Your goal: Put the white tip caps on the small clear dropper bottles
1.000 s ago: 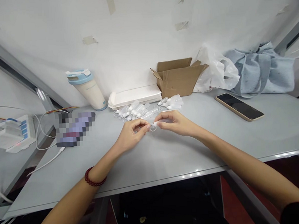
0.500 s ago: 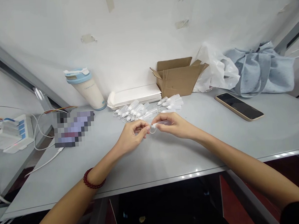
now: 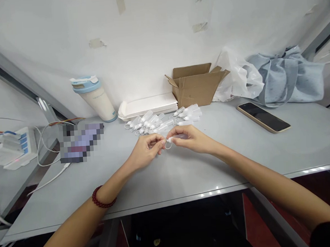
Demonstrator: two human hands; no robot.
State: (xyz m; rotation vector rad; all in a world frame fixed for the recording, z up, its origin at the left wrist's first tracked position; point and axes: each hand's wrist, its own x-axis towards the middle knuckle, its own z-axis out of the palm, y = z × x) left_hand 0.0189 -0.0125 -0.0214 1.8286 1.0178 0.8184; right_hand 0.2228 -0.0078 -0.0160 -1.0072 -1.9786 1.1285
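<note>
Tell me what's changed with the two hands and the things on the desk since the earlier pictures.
The left hand and right hand have drawn very slightly toward the person, along with the small translucent plastic bottle. Nothing was visibly taken hold of or let go. The pile of similar bottles and open brown cardboard box stayed put.

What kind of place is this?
Likely a light assembly or packing workbench: a pile of small clear plastic bottles on a grey tabletop, an open cardboard box behind, and two hands working on another small bottle.
</note>
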